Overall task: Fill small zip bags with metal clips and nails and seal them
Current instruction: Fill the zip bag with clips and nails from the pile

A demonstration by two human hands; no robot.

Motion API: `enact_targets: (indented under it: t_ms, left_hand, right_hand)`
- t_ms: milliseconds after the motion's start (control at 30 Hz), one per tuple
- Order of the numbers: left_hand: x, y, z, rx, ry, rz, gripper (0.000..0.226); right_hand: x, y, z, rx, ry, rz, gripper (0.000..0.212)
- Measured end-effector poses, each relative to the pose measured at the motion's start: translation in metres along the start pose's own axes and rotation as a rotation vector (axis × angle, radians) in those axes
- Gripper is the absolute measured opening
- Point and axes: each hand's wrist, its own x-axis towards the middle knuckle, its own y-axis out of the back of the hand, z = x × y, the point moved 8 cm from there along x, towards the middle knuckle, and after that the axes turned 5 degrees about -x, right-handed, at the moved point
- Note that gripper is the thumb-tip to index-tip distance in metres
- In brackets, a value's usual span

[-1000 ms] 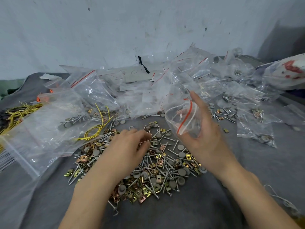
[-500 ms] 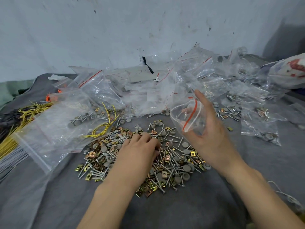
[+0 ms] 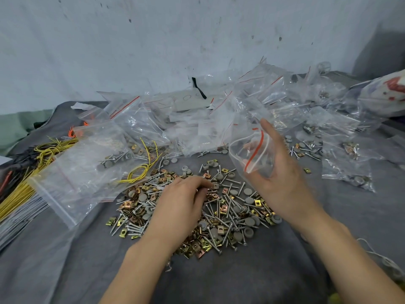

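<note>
A heap of gold and copper metal clips, silver nails and grey caps (image 3: pixel 232 207) lies on the grey cloth (image 3: pixel 241 279). My left hand (image 3: pixel 182 205) rests palm-down on the heap, its fingertips curled into the pieces; what it pinches is hidden. My right hand (image 3: pixel 278 176) holds a small clear zip bag with a red seal line (image 3: pixel 252 154) above the heap's right side, its mouth held open. A few grey pieces show inside the bag.
Many clear zip bags (image 3: pixel 197 123), some filled, pile along the wall. A large bag (image 3: pixel 83 172) and yellow wire bundles (image 3: pixel 140 172) lie left. More filled bags (image 3: pixel 348 172) lie right. A white cord (image 3: pixel 377 257) trails at the lower right.
My left hand has shifted slightly right and deeper into the heap. My right hand has kept the open bag at about the same place.
</note>
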Motion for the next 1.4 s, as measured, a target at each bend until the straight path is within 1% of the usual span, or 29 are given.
enact_targets:
  t_ms: [100,167,233,333,400,700,900,1067,1167,1267,1400]
  left_hand:
    - [0.000,0.006,-0.005,-0.144,0.083,0.074,0.017]
    - [0.000,0.012,-0.011,-0.342,0.160,0.142,0.015]
    - [0.001,0.015,-0.017,-0.540,0.236,0.187,0.018]
    - [0.006,0.013,-0.020,-0.804,0.324,0.188,0.024]
    - [0.010,0.011,-0.020,-0.921,0.350,0.196,0.026]
    - [0.033,0.010,-0.012,-1.200,0.395,0.288,0.021]
    - [0.037,0.008,-0.005,-1.370,0.430,0.272,0.016]
    - [0.033,0.002,-0.012,-1.556,0.528,0.247,0.014]
    - [0.030,-0.003,-0.016,-1.589,0.586,0.215,0.013]
    - [0.026,-0.003,-0.020,-1.568,0.601,0.169,0.015]
    - [0.023,0.000,-0.031,-1.557,0.615,0.202,0.020]
  right_hand:
    - [0.000,-0.002,0.000,0.017,-0.002,-0.010,0.087]
    - [0.000,-0.004,0.000,0.031,-0.003,-0.014,0.087]
    - [0.001,-0.006,0.000,0.026,-0.002,-0.021,0.085]
    - [0.002,-0.010,0.001,0.008,-0.005,-0.036,0.083]
    - [0.004,-0.012,0.001,0.004,0.001,-0.041,0.083]
    - [0.005,-0.019,-0.001,-0.025,0.007,-0.102,0.084]
    - [0.005,-0.024,0.000,-0.082,0.023,-0.116,0.088]
    - [0.005,-0.026,-0.003,-0.080,0.014,-0.116,0.082]
    - [0.005,-0.027,-0.005,-0.088,0.022,-0.119,0.081]
    - [0.007,-0.028,-0.005,-0.075,0.015,-0.130,0.082]
    - [0.009,-0.025,-0.001,0.023,-0.005,-0.117,0.082]
